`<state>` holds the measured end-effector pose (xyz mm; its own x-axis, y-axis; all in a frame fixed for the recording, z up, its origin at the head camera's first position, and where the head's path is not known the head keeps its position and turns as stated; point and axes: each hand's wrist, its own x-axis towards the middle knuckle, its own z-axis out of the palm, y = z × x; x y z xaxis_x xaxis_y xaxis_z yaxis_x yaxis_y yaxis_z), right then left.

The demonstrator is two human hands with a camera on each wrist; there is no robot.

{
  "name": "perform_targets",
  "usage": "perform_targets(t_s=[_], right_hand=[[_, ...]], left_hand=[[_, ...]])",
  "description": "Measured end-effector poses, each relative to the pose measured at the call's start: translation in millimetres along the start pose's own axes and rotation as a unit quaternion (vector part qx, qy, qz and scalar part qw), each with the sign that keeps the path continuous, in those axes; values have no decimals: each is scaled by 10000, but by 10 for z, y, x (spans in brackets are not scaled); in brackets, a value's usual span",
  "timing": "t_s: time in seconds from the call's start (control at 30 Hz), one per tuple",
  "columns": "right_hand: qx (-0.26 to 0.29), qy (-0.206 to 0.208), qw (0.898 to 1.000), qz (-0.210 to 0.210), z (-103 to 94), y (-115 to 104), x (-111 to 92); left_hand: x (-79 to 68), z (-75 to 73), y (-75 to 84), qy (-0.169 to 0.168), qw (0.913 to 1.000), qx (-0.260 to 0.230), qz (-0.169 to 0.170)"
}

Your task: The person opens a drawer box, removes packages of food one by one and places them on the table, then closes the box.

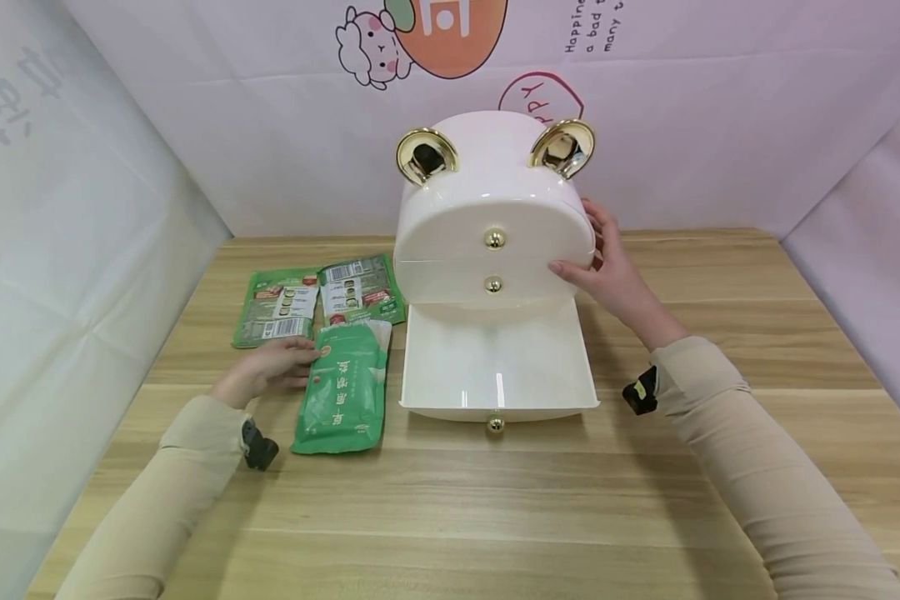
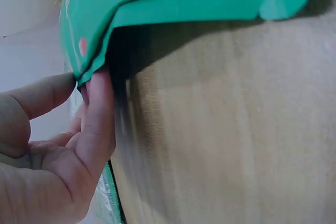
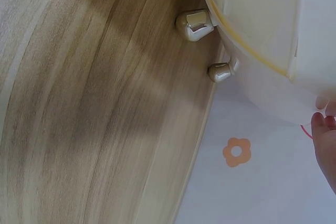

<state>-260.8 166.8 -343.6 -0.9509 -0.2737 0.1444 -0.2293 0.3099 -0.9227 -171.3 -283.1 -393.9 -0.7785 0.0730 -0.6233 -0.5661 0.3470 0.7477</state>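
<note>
My left hand (image 1: 277, 364) pinches the edge of a green packet (image 1: 342, 387) with pale writing; in the left wrist view thumb and fingers (image 2: 97, 114) meet at one corner of the packet (image 2: 178, 1). To its right stands a glossy white drawer box (image 1: 487, 183) with two gold ear-like rings on top. Its lowest drawer (image 1: 498, 358) is pulled out, and nothing lies inside. At the box's right side my right hand (image 1: 607, 267) holds on, thumb on the front and fingers along the side. The right wrist view shows only part of this hand (image 3: 328, 140).
Two flat green-edged packets (image 1: 277, 308) with barcode labels lie behind the left hand. Gold knobs (image 1: 494, 239) stick out from the drawer fronts. The wooden table (image 1: 450, 517) meets a white printed cloth (image 1: 270, 125) at the back and sides.
</note>
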Motion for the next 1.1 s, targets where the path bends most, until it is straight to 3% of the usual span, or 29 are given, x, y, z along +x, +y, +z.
perform_targets(t_s=[0.13,0.3,0.4,0.5,0.63,0.77,0.93,1.1], right_hand=[[-12,-6,10000,46,-2,-15,-6],[-16,-16,10000,50,-4,-13,-13],[-27,-26,10000,35,-6,-12,-14],[-44,-42,10000,37,-6,-17,-14],[-62,-56,9999,61,-3,-26,-12],[-67,-71,9999,66,-1,-25,-12],[-82,-77,9999,68,-3,-25,-7],[-97,-111,9999,46,-3,-23,0]], left_hand=[[-5,11,47,161,9988,466,65],[-17,57,144,813,9895,1165,246],[-57,110,236,1164,9854,1160,445],[-111,165,335,1206,9868,847,667],[-169,256,457,942,9902,129,1026],[-203,396,585,639,9867,-475,1421],[-244,628,773,202,9785,-931,1831],[-339,886,900,-598,9653,-1379,2134]])
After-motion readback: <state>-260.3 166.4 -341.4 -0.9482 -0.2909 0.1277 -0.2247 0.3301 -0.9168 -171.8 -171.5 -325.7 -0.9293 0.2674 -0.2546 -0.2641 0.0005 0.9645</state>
